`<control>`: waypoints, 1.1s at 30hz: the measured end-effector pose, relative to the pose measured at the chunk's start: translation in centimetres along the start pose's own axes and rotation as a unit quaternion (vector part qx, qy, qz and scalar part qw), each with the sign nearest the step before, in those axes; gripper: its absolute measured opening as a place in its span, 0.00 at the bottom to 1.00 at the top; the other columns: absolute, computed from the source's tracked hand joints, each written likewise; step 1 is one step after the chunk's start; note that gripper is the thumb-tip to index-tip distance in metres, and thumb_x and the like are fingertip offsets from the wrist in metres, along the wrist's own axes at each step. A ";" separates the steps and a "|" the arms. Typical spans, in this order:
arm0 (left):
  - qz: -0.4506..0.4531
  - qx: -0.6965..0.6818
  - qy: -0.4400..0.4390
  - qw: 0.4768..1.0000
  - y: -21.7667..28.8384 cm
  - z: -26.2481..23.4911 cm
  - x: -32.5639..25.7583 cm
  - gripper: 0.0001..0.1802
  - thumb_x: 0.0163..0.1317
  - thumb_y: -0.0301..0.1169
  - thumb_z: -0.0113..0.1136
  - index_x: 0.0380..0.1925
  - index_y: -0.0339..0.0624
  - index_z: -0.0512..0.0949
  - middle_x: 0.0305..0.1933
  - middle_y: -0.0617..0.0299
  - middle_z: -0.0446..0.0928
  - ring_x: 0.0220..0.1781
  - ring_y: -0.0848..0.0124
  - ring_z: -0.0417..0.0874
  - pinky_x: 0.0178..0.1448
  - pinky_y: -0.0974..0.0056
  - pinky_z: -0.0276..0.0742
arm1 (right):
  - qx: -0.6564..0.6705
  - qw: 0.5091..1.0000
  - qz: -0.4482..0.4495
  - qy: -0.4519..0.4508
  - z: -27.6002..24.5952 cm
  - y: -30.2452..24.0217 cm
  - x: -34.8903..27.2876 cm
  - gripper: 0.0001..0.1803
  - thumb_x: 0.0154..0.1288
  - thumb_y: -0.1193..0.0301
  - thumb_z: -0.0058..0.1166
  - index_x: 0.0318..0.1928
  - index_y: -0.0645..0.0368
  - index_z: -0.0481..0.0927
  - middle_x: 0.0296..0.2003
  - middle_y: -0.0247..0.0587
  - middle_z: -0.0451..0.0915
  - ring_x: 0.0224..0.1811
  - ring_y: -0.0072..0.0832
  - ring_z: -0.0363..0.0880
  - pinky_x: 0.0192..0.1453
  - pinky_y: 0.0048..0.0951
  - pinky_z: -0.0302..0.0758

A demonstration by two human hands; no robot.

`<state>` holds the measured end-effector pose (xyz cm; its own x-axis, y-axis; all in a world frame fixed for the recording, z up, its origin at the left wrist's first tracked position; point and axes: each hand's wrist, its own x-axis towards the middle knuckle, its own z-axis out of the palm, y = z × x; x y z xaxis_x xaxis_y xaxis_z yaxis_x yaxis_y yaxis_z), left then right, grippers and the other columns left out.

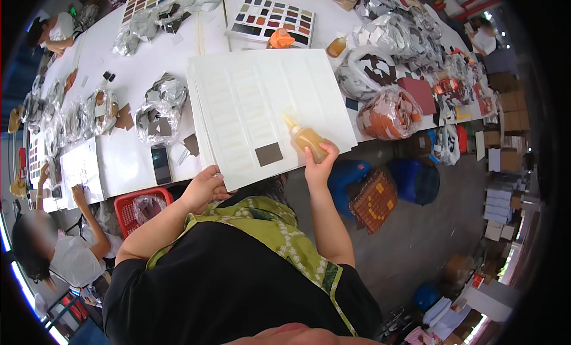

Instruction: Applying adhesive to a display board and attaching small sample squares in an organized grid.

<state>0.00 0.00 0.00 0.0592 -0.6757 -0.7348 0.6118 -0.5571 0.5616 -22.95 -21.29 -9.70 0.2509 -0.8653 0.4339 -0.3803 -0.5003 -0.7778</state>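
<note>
A large white card sheet (238,101) with faint rows of strips lies tilted on a stack of similar sheets, its near edge past the table's front. My left hand (205,187) holds the near left corner, with some fingers hidden under the sheet. My right hand (321,161) is closed around a squeeze bottle (308,142) of amber liquid that looks like glue. The bottle is tilted, its yellow nozzle pointing away and left, over the sheet. I cannot tell if the tip touches it. A dark brown swatch (269,155) rests on the sheet, left of the bottle.
A swatch board (273,18), an orange-topped container (281,39) and another amber bottle (336,46) stand beyond the sheets. Bags of swatches (389,113) crowd the right; more bags (160,116) and a phone (160,165) lie left. A red basket (134,214) sits below. Co-workers sit nearby.
</note>
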 end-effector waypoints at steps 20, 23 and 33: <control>-0.016 0.069 -0.002 0.998 1.1 -1.0 1.2 0.09 0.69 0.34 0.42 0.43 0.43 0.68 0.38 0.65 0.74 0.37 0.74 0.78 0.44 0.66 0.76 | 0.069 0.994 0.078 0.035 3.9 1.3 4.7 0.24 0.56 0.76 0.60 0.49 0.58 0.62 0.52 0.48 0.64 0.57 0.35 0.63 0.62 0.35 0.61; -0.009 0.068 -0.009 0.998 1.0 -1.2 1.3 0.09 0.70 0.34 0.43 0.43 0.43 0.68 0.39 0.64 0.75 0.39 0.74 0.79 0.45 0.67 0.76 | -0.009 0.999 -0.028 0.014 3.8 0.5 4.5 0.23 0.56 0.77 0.60 0.49 0.58 0.62 0.52 0.49 0.64 0.57 0.37 0.63 0.62 0.35 0.61; 0.003 0.077 -0.009 0.997 1.0 -1.4 1.5 0.10 0.69 0.34 0.43 0.44 0.43 0.69 0.41 0.64 0.76 0.41 0.75 0.79 0.47 0.67 0.75 | 0.062 0.996 0.048 0.046 5.8 0.3 6.7 0.23 0.54 0.76 0.61 0.47 0.57 0.63 0.49 0.50 0.63 0.55 0.43 0.63 0.62 0.41 0.60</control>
<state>1.77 -0.93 -1.05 0.0482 -0.6874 -0.7247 0.4823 -0.6193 0.6195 -16.21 -27.08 -9.65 0.1347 -0.9105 0.3909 -0.2845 -0.4134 -0.8650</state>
